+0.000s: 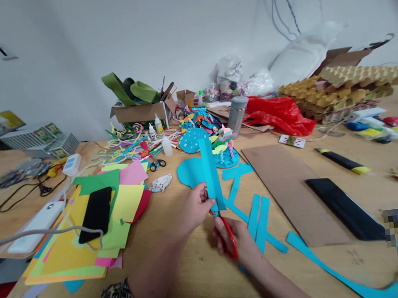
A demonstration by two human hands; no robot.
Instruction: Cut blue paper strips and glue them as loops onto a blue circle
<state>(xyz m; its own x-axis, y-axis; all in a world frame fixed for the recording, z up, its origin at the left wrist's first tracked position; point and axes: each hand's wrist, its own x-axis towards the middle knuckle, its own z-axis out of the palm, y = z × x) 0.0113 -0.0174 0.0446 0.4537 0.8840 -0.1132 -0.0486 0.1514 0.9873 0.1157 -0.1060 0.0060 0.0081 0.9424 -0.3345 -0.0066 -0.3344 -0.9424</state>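
Observation:
A blue paper strip (208, 162) stands raised in front of me, pinched near its lower end by my left hand (199, 204). My right hand (236, 239) is closed round the red handles of a pair of scissors (229, 237). The scissor blades point up at the strip's lower end and are mostly hidden by the paper. Cut blue strips (260, 219) lie on the wooden table to the right of my hands. Behind the raised strip are a blue paper piece (189, 172), a dotted blue paper disc (193, 141) and a small blue-based paper model (225, 153).
Coloured paper sheets (62, 248) with a black phone (96, 214) lie at the left. Black scissors (157, 163) and glue bottles (166, 146) are farther back. On the right are a cardboard sheet (291, 191), a dark flat case (344, 208), a utility knife (343, 160) and a steel flask (237, 115).

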